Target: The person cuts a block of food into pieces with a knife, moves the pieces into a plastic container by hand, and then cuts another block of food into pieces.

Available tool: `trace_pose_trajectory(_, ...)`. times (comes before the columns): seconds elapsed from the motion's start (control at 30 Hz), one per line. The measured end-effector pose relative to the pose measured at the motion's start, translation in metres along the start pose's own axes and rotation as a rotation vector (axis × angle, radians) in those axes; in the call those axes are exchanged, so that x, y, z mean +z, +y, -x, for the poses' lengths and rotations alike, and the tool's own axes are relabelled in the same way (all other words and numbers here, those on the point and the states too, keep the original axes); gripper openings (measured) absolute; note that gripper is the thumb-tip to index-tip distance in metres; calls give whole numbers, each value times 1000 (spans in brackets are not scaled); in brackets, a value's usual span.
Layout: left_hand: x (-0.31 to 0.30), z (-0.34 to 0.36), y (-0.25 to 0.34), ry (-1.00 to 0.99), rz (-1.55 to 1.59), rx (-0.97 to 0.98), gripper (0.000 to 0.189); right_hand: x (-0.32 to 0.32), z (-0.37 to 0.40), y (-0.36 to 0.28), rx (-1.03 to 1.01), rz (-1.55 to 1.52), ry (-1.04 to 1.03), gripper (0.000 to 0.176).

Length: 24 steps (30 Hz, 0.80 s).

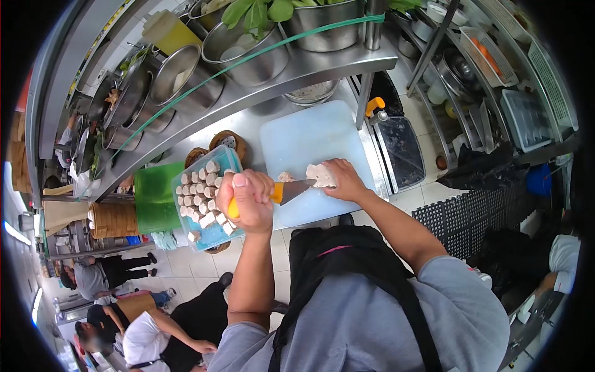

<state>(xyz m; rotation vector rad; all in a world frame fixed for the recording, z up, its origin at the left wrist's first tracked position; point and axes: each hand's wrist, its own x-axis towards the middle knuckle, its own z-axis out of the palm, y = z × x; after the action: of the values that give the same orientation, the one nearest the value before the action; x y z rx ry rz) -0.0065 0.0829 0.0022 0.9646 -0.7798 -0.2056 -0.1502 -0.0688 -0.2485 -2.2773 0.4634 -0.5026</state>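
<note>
My left hand [246, 195] is closed around the yellow handle of a knife [296, 191]. Its blade points right, with the tip at a pale, whitish block of food [321, 176]. My right hand [342, 180] grips that block from the right, fingers curled over it on the light blue cutting board [310, 139]. A smaller pale chunk [286, 177] lies on the board, just left of the block. Beside my left hand, a clear plastic tub [186, 230] with a teal bottom holds many pale cubes [199, 189]; my fist covers its right side.
A steel shelf [248, 93] with metal pots [245, 59] runs above the board's far side. Small bamboo steamers [228, 144] stand behind the tub, a green board [158, 195] to its left. An orange-handled tool [375, 106] is at the right. Other people [155, 335] stand at lower left.
</note>
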Motion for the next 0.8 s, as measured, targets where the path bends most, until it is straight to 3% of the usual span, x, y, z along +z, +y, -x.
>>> trace_pose_trajectory(0.8,22,13,-6,-97,-46,6,35,7,6,-1,5,46,74,71)
